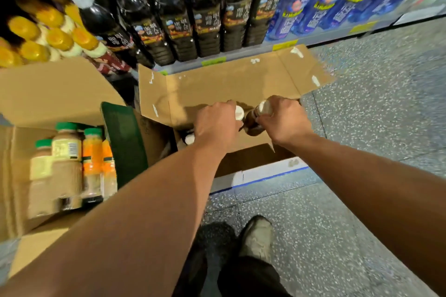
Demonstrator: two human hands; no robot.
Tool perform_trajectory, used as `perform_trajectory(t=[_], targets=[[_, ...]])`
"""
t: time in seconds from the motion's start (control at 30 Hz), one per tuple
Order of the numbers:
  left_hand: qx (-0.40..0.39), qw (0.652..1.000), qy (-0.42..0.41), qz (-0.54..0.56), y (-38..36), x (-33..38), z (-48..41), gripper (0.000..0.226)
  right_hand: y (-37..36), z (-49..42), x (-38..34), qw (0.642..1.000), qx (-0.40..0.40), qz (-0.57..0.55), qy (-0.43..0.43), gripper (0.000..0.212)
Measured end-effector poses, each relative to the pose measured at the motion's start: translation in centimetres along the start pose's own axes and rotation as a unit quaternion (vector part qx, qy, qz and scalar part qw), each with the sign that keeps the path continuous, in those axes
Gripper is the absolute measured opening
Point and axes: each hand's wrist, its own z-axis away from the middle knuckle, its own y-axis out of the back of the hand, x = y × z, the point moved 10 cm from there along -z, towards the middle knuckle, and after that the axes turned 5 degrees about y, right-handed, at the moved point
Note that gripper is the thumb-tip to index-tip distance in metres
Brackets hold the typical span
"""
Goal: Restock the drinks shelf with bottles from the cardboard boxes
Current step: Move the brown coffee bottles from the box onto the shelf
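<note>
An open cardboard box (217, 89) stands on the floor below the drinks shelf (241, 55). Over it, my left hand (216, 122) grips a white-capped bottle (239, 113), mostly hidden under my fingers. Right beside it, my right hand (283, 119) grips a dark white-capped bottle (253, 120) by the neck, tilted. Another white cap (190, 139) shows deeper in the box. The shelf holds dark white-capped bottles (207, 19) of the same kind.
A second open box (48, 94) at the left holds green-capped juice bottles (72, 161). Yellow-capped bottles (58, 38) fill the shelf's left, blue bottles (325, 7) its right. My shoe (257, 236) stands on speckled floor (362, 127).
</note>
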Motion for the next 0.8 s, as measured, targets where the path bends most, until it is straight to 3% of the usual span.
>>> perform_trajectory(t=[0.17, 0.3, 0.43, 0.5, 0.67, 0.8], targets=[[-0.013, 1.0, -0.004, 0.012, 11.3, 1.0, 4.1, 0.029, 11.3, 3.4, -6.0, 0.999, 0.021, 0.012, 0.021, 0.023], [0.017, 0.998, -0.013, 0.057, 21.5, 0.9, 6.8, 0.025, 20.9, 5.9, -11.8, 0.994, 0.056, 0.06, 0.067, 0.02], [0.04, 0.997, 0.003, 0.066, 31.6, 0.4, 9.4, 0.041, 29.3, 8.3, -17.7, 0.988, 0.086, 0.064, 0.113, 0.02], [0.074, 0.995, 0.002, 0.065, 36.5, 0.3, 10.8, 0.037, 33.4, 9.5, -20.5, 0.982, 0.106, 0.072, 0.136, 0.019], [0.086, 0.995, 0.0, 0.043, 46.7, 0.2, 14.5, 0.046, 41.3, 12.7, -26.3, 0.968, 0.135, 0.133, 0.167, 0.033], [0.11, 0.993, 0.0, 0.04, 53.2, -0.5, 17.6, 0.041, 46.2, 15.6, -30.6, 0.959, 0.151, 0.145, 0.192, 0.027]])
